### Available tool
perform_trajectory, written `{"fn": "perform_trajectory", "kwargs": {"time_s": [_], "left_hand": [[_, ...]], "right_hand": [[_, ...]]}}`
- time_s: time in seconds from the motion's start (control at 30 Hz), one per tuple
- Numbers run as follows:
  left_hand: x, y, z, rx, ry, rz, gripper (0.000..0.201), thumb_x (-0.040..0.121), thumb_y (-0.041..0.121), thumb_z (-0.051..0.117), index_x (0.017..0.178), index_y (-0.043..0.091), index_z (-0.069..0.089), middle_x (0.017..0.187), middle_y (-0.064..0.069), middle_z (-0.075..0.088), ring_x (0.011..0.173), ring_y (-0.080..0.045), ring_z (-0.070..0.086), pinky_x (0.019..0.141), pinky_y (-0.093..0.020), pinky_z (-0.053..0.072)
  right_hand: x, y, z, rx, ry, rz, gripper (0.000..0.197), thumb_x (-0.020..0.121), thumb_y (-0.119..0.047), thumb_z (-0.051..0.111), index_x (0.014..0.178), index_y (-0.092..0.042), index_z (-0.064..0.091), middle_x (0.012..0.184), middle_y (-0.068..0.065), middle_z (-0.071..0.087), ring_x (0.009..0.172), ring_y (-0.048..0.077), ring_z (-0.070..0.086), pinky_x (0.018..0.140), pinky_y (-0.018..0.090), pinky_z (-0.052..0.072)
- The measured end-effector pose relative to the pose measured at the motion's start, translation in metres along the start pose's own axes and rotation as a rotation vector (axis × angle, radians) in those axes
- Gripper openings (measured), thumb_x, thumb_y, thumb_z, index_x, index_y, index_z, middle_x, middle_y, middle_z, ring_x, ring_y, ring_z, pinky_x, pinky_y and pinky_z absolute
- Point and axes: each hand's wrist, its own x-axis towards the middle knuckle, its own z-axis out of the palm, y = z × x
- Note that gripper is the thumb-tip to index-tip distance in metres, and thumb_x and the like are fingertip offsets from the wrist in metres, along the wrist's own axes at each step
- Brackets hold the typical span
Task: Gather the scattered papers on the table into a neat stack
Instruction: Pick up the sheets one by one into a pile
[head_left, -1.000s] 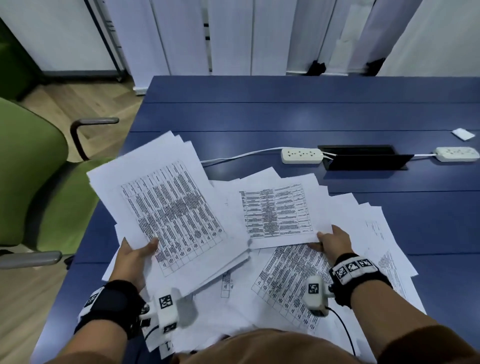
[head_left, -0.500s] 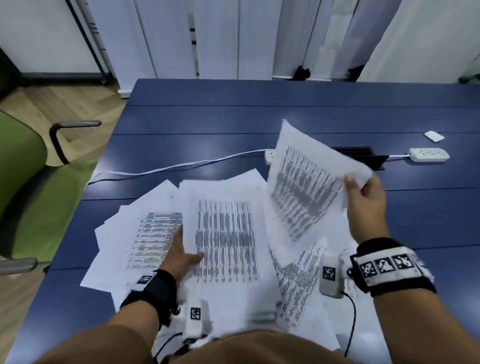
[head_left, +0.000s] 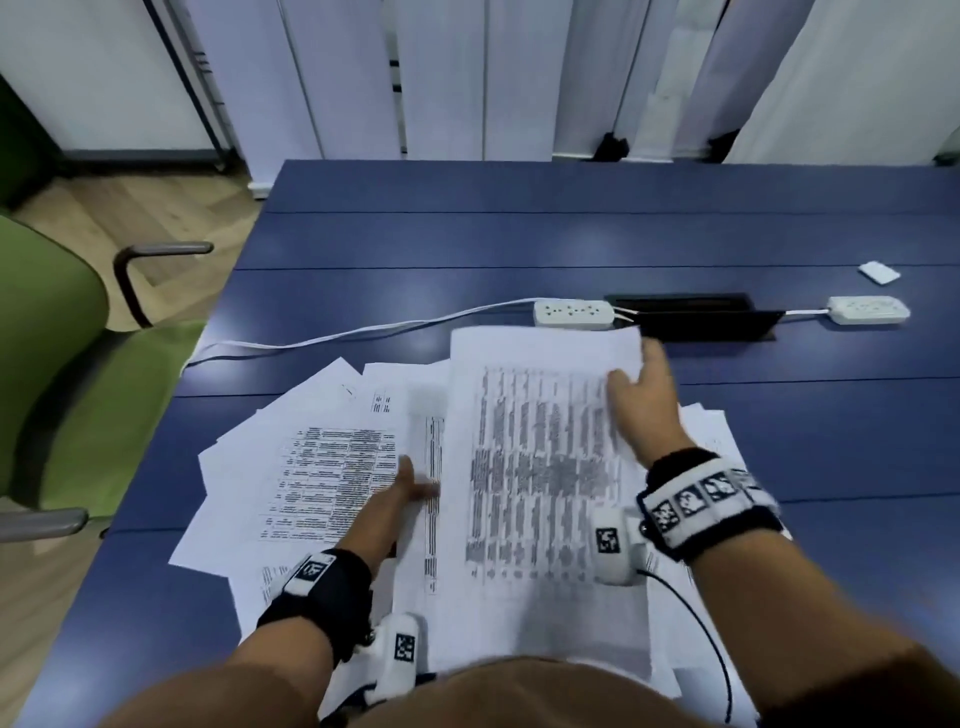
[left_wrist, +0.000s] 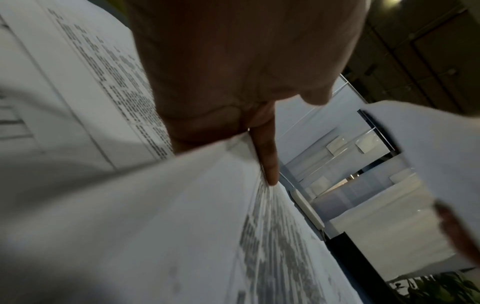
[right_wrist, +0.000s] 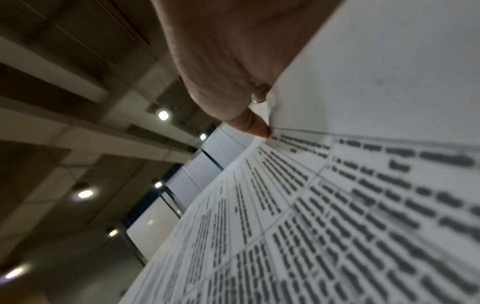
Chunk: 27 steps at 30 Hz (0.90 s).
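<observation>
Several printed white papers (head_left: 322, 467) lie fanned out on the near part of the blue table (head_left: 519, 234). My right hand (head_left: 636, 366) pinches the far right corner of one printed sheet (head_left: 540, 467), which lies over the middle of the pile. In the right wrist view the thumb (right_wrist: 257, 125) presses on that sheet (right_wrist: 337, 205). My left hand (head_left: 410, 486) rests flat on the pile, its fingers straight at the sheet's left edge. The left wrist view shows a straight finger (left_wrist: 267, 160) along a paper edge (left_wrist: 182, 205). More papers stick out to the right, under my right arm.
Two white power strips (head_left: 573, 314) (head_left: 867, 310) flank a black cable box (head_left: 696, 319) just behind the pile. A white cord (head_left: 337, 340) runs off to the left. A small white card (head_left: 879, 273) lies far right. A green chair (head_left: 62, 364) stands at the table's left.
My right hand has lowered the lifted sheet leftwards until it lies nearly flat over the pile. My left hand has stayed on the papers, now at that sheet's left edge.
</observation>
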Motion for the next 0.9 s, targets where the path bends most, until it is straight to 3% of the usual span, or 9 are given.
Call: {"fn": "perform_trajectory", "kwargs": {"time_s": [0.1,0.13,0.2,0.3,0.4,0.5,0.63,0.73,0.9], "left_hand": [[0.010,-0.012,-0.004,-0.081,-0.052,-0.133,0.095,0.057,0.101,0.030,0.113,0.035,0.070,0.114,0.003,0.069,0.103,-0.028,0.063,0.097,-0.042,0.045],[0.011,-0.015,-0.003,-0.070,-0.057,-0.150,0.091,0.061,0.097,0.039,0.119,0.033,0.066,0.110,0.009,0.063,0.095,-0.022,0.057,0.093,-0.041,0.045],[0.004,-0.013,0.005,0.013,-0.045,-0.078,0.063,0.074,0.073,0.064,0.114,0.024,0.068,0.124,-0.021,0.057,0.118,-0.041,0.050,0.084,-0.042,0.050],[0.001,-0.020,0.013,0.066,0.047,0.051,0.020,0.082,0.024,0.077,0.098,0.018,0.067,0.107,-0.008,0.073,0.098,-0.023,0.067,0.075,-0.035,0.054],[0.005,-0.034,0.003,-0.011,0.130,0.065,0.033,0.086,0.004,0.070,0.114,0.014,0.057,0.113,-0.009,0.066,0.098,-0.025,0.063,0.081,-0.031,0.048],[0.009,-0.049,-0.010,-0.017,0.138,0.076,0.044,0.086,0.000,0.069,0.123,0.013,0.048,0.115,-0.008,0.063,0.108,-0.031,0.060,0.091,-0.037,0.046],[0.016,-0.056,-0.013,-0.047,0.151,0.069,0.072,0.085,-0.006,0.067,0.139,0.018,0.025,0.126,-0.009,0.052,0.115,-0.030,0.054,0.099,-0.042,0.044],[0.019,-0.058,-0.014,-0.044,0.137,0.077,0.082,0.084,-0.005,0.068,0.146,0.018,0.019,0.139,-0.011,0.047,0.124,-0.030,0.049,0.107,-0.045,0.039],[0.019,-0.059,-0.013,-0.055,0.110,0.090,0.074,0.087,-0.006,0.064,0.146,0.009,0.022,0.131,-0.011,0.049,0.122,-0.030,0.048,0.108,-0.044,0.037]], "right_hand": [[-0.013,0.028,0.031,-0.096,-0.027,0.101,0.039,0.091,0.001,0.044,0.129,-0.008,0.045,0.115,0.015,0.061,0.101,0.026,0.058,0.079,0.022,0.038],[-0.018,0.035,0.038,-0.132,-0.039,0.124,0.040,0.093,0.000,0.044,0.132,-0.006,0.042,0.119,0.017,0.060,0.105,0.027,0.058,0.080,0.021,0.036],[-0.026,0.052,0.047,-0.149,-0.110,0.158,0.042,0.096,-0.006,0.047,0.138,-0.006,0.037,0.125,0.017,0.056,0.114,0.029,0.055,0.088,0.023,0.038],[-0.034,0.079,0.037,-0.172,-0.131,0.250,0.061,0.093,-0.018,0.060,0.145,-0.011,0.029,0.133,0.015,0.048,0.122,0.029,0.049,0.105,0.041,0.040],[-0.037,0.105,-0.006,-0.486,0.088,0.523,0.077,0.085,-0.032,0.068,0.146,-0.013,0.025,0.143,0.018,0.039,0.131,0.038,0.039,0.106,0.052,0.036],[-0.051,0.120,-0.052,-0.656,0.210,0.797,0.084,0.080,-0.040,0.072,0.140,-0.003,0.027,0.141,0.025,0.035,0.128,0.043,0.036,0.103,0.049,0.036],[-0.062,0.132,-0.062,-0.387,0.223,0.830,0.103,0.071,-0.038,0.083,0.143,0.003,0.022,0.147,0.026,0.031,0.132,0.044,0.038,0.103,0.049,0.038],[-0.064,0.132,-0.061,-0.146,0.185,0.879,0.113,0.057,-0.040,0.090,0.142,0.003,0.028,0.138,0.025,0.047,0.123,0.039,0.051,0.099,0.045,0.044],[-0.072,0.125,-0.066,-0.010,0.106,0.796,0.080,0.075,-0.014,0.081,0.141,0.003,0.037,0.143,0.020,0.046,0.129,0.037,0.046,0.107,0.045,0.036]]}}
